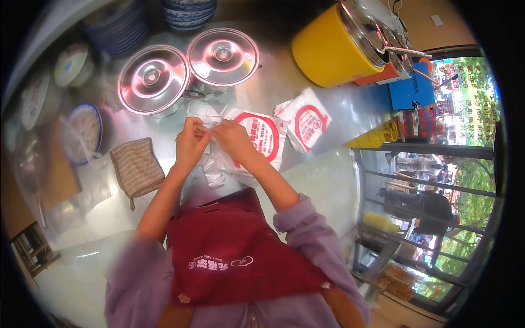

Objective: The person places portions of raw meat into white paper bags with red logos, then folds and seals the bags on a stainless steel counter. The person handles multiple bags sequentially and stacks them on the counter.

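Note:
Close together over the steel table, my left hand point(190, 143) and my right hand point(234, 138) pinch the thin handle end of a white plastic carrier bag point(262, 133) with red print and writing. The bag's body spreads flat to the right, partly beneath my right forearm. Translucent plastic point(214, 174) hangs below my fingers, and more plastic film point(203, 110) lies just beyond them. My fingers hide the exact spot where the plastic is gripped. A folded stack of similar printed bags point(307, 121) lies to the right.
Two lidded steel pots point(154, 82) point(223, 55) stand beyond my hands. A folded brown towel point(137, 168) and a blue-rimmed bowl point(84, 133) are at left. Stacked bowls point(189, 14) sit at the back. A yellow bucket-shaped container point(332, 47) stands at back right.

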A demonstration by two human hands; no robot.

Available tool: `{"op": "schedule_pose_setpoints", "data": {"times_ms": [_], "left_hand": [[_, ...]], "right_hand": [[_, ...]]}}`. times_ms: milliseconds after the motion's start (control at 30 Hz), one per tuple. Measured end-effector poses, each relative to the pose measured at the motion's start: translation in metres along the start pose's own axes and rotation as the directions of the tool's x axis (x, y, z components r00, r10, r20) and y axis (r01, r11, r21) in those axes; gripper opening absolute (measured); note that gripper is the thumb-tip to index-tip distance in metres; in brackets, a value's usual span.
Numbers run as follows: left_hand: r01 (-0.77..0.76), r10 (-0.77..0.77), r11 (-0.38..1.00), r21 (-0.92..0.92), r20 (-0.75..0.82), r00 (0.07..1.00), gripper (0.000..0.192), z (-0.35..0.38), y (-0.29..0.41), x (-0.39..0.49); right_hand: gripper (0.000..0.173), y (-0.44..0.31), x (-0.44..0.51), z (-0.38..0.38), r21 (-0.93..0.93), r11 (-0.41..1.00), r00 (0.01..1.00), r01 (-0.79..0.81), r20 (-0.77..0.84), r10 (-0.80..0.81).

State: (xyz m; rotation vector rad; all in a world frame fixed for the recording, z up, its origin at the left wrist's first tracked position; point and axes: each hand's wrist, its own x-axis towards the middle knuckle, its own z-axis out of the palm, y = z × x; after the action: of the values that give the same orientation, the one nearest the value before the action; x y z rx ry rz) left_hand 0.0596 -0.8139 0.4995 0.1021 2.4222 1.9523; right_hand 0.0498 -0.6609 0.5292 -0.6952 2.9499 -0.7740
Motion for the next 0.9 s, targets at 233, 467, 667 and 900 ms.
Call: {"op": "schedule_pose_setpoints", "data": {"times_ms": [233, 467, 667, 900], "left_hand": [[-0.141, 0.140, 0.990, 0.018, 0.023, 0.990, 0.010, -0.003, 0.002, 0.001], [-0.160, 0.158, 0.987, 0.021, 0.063, 0.985, 0.011, -0.011, 0.011, 0.001], [-0.212, 0.191, 0.968, 0.136, 0.151, 0.970, 0.008, -0.015, 0.016, 0.005], [-0.037, -0.044, 0.976, 0.216, 0.358, 0.933, 0.015, -0.030, 0.001, 0.013]], "right_hand": [[0.009, 0.003, 0.003, -0.009, 0.773, -0.222, 0.689, -0.594, 0.632, 0.356], [0.010, 0.006, 0.001, -0.008, 0.764, -0.158, 0.681, -0.626, 0.634, 0.367], [0.011, 0.004, 0.001, -0.013, 0.768, -0.071, 0.682, -0.637, 0.603, 0.414], [0.015, 0.007, 0.004, -0.017, 0.734, 0.292, 0.770, -0.613, 0.472, 0.429]]}}
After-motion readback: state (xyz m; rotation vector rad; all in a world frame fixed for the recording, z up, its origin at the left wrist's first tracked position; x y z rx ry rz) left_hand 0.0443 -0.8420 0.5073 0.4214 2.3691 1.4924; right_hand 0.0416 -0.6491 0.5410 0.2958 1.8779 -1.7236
